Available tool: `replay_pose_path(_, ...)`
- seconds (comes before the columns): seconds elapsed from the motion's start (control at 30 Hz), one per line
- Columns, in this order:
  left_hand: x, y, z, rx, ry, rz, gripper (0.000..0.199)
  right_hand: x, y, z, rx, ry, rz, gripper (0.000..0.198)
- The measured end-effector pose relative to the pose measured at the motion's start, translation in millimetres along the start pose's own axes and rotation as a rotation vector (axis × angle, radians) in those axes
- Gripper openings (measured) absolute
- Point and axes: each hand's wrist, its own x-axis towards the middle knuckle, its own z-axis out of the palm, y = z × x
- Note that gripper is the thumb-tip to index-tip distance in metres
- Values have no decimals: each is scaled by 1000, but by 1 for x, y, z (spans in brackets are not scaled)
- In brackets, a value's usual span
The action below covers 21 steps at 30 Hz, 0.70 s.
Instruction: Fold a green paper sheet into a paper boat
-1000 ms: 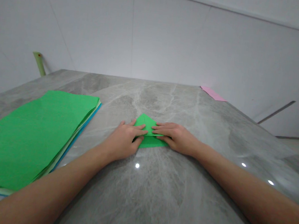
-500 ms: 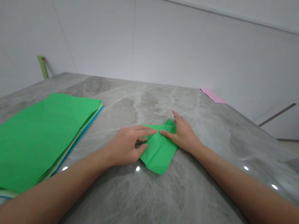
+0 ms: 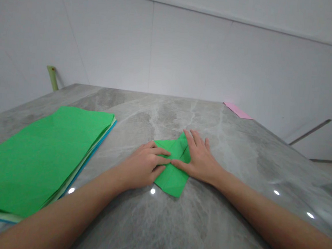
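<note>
A small folded piece of green paper [image 3: 175, 182] lies on the grey marbled table in front of me, with creases and a raised flap at its far corner. My left hand [image 3: 147, 164] rests on its left side, fingers stretched out and pressing on the paper. From the right, my right hand [image 3: 200, 157] lies across the paper's other edge with its fingers spread. Its thumb reaches inward, so that it almost meets my left fingertips at the paper's middle. Parts of the paper are hidden under both hands.
A stack of large paper sheets [image 3: 39, 155], green on top with pale and blue ones below, lies on the left of the table [image 3: 133, 223]. A pink paper [image 3: 238, 110] sits at the far right corner. Behind stands a white wall [image 3: 187, 56].
Both hands have slid a little nearer to me on the paper. My right fingers have spread wider, and my left fingers now lie flatter on it. The view has shifted slightly.
</note>
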Motion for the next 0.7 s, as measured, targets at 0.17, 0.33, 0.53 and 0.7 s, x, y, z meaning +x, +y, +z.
replay_pose_path(0.17,-2,0,1,27,-50,-49,31,-12,-22,-2,19,-77,-143,112)
replay_pose_path(0.33,-4,5,1,47,-178,-89,46,-13,-33,-3,22,-100,-155,116)
replay_pose_path(0.53,-5,8,-1,69,-311,-133,61,-10,-31,-2,61,-138,-122,124)
replay_pose_path(0.7,-4,10,-5,64,-369,-151,63,-5,-20,-2,84,-149,-53,128)
